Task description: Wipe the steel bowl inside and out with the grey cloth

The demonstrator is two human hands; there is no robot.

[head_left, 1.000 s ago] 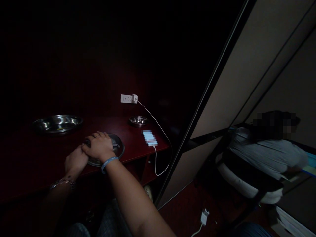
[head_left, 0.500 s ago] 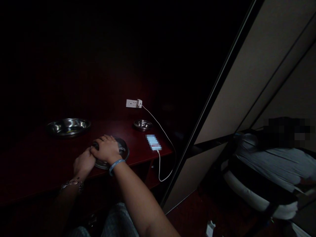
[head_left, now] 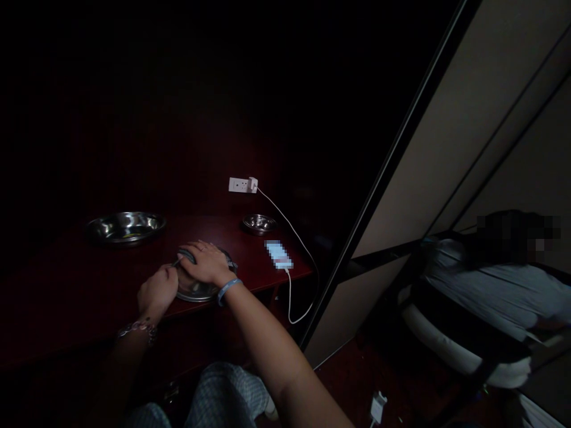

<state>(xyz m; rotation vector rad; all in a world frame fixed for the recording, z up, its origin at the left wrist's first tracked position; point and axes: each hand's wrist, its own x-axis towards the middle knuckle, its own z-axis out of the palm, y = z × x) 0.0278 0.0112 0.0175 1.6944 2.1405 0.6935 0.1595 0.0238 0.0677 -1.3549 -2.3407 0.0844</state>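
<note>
A flat steel plate (head_left: 196,290) lies near the front edge of the dark red table (head_left: 66,285). My right hand (head_left: 203,261), with a blue wristband, lies across the plate, fingers spread over a dark object that I cannot make out. My left hand (head_left: 157,291), with a bracelet at the wrist, is curled at the plate's left rim and pinches a thin metal piece that pokes up toward the right hand.
A wide steel bowl (head_left: 125,227) sits at the back left, a small steel bowl (head_left: 259,223) at the back right. A phone (head_left: 279,254) charges by a white cable from a wall socket (head_left: 243,185). A person (head_left: 486,291) sits at right beyond a dark partition frame.
My right hand has shifted slightly right over the plate and off my left hand. The left hand now shows apart at the plate's left rim. The view has drifted a little.
</note>
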